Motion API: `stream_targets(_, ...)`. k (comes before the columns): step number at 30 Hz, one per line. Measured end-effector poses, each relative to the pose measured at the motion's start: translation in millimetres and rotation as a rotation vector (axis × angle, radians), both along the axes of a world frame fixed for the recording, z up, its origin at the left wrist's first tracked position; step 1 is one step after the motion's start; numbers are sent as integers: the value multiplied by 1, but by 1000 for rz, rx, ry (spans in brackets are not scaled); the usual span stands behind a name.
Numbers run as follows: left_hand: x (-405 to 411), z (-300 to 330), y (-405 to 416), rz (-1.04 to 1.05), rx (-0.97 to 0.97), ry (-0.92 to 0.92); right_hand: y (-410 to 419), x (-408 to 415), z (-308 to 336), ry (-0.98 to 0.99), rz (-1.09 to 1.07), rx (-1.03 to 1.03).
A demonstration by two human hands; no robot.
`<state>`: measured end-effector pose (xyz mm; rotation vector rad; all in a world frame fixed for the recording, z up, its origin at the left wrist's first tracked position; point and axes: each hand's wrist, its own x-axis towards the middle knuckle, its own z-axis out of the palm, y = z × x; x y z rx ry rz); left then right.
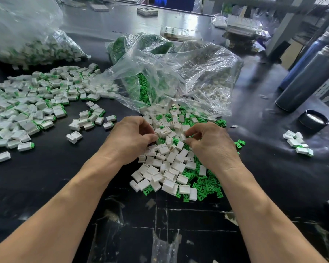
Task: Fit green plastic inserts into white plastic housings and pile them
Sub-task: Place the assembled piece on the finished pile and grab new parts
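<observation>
A heap of loose white housings (167, 164) lies mixed with green inserts (207, 185) on the black table, just in front of me. My left hand (129, 139) hovers over the heap's left side with fingers curled, thumb and fingertips pinching a white housing. My right hand (211, 143) is over the right side, its curled fingers pinching a small piece among the white housings; the piece itself is mostly hidden. A wide pile of fitted white-and-green pieces (27, 103) spreads across the left of the table.
A crumpled clear bag (179, 73) holding green inserts and white housings lies open behind the heap. Another bag (27, 35) of pieces sits far left. Two dark flasks (308, 78) and a lid (314, 121) stand right, near a small cluster of pieces (297, 143).
</observation>
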<state>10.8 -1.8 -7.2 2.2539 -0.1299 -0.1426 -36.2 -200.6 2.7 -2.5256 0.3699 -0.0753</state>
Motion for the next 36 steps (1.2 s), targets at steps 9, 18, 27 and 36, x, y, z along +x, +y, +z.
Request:
stream_targets(9,-2,1,-1,-11,-70,7,5,3,1,13,-15,-41)
stream_targets(18,-2,2,0,-9,-101,0,10,-3,-1,-130,94,-4)
stream_targets(27,-2,2,-1,-20,-105,6,32,0,-9,-100,49,-253)
stream_targets(36,-1,6,3,-59,-275,91,35,-1,-10,-179,56,-230)
